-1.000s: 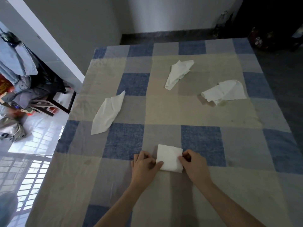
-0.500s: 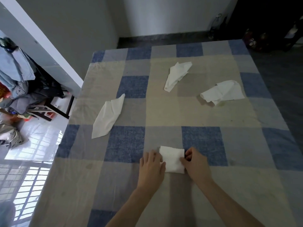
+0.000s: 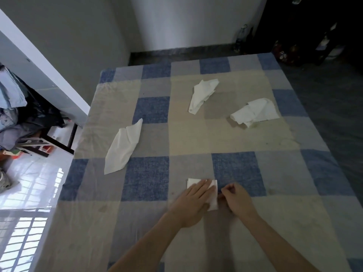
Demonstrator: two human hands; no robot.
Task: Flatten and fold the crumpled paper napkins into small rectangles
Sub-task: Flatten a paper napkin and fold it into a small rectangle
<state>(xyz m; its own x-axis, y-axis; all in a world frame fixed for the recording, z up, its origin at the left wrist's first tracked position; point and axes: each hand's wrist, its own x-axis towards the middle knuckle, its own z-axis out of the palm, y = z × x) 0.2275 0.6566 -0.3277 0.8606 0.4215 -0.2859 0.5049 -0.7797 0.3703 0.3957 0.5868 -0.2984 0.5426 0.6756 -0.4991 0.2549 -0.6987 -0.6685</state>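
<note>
A small folded white napkin (image 3: 213, 201) lies on the checked tablecloth (image 3: 149, 177) near the front. My left hand (image 3: 193, 201) rests flat on top of it, fingers stretched out, covering most of it. My right hand (image 3: 236, 199) sits just right of the napkin with its fingers curled in, at the napkin's right edge; whether it pinches the edge is unclear. Three crumpled white napkins lie farther away: one at the left (image 3: 123, 147), one at the back middle (image 3: 202, 95), one at the back right (image 3: 255, 111).
The table's left edge drops to a bright tiled floor (image 3: 29, 183). A chair with piled clothes (image 3: 17, 118) stands at the far left. Dark floor and clutter (image 3: 290, 54) lie beyond the table's right and back edges.
My left hand slid from the napkin's left edge onto its top and now lies flat on it. My right hand moved slightly right, off the napkin's right side.
</note>
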